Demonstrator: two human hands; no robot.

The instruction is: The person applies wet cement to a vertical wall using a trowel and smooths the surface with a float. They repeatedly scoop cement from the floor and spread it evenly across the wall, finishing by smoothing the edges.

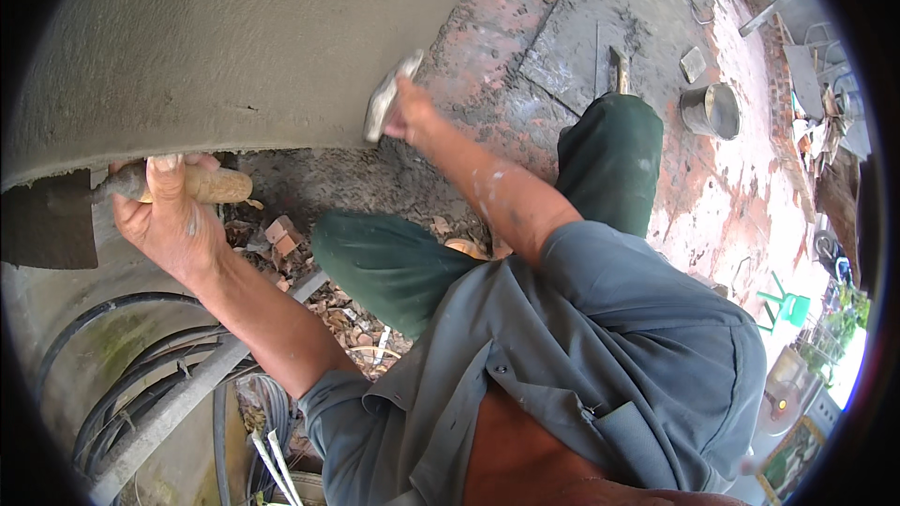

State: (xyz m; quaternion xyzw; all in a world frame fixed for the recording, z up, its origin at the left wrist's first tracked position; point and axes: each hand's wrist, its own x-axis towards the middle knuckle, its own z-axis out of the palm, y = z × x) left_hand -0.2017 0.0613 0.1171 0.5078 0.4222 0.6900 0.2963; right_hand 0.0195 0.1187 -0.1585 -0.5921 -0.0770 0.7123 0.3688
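Note:
My left hand point(181, 225) is closed around the wooden handle of a trowel point(223, 186), just under the lower edge of a grey plastered surface point(234, 47). The trowel's dark flat blade points left, away from my fingers. Farther right, my right hand point(412, 114) grips a pale, flat, oblong pad point(382, 105) held at the right-hand edge of the wet-looking plaster. Its exact kind is unclear, and my hand hides part of it.
Another trowel point(620, 70) lies on a mortar-smeared board point(572, 47) past my right knee, near a metal bucket point(710, 111) and a small grey block point(693, 65). Black hoses point(141, 356), a grey bar point(178, 394) and brick rubble point(281, 236) lie at lower left. A green plastic chair point(787, 305) stands at right.

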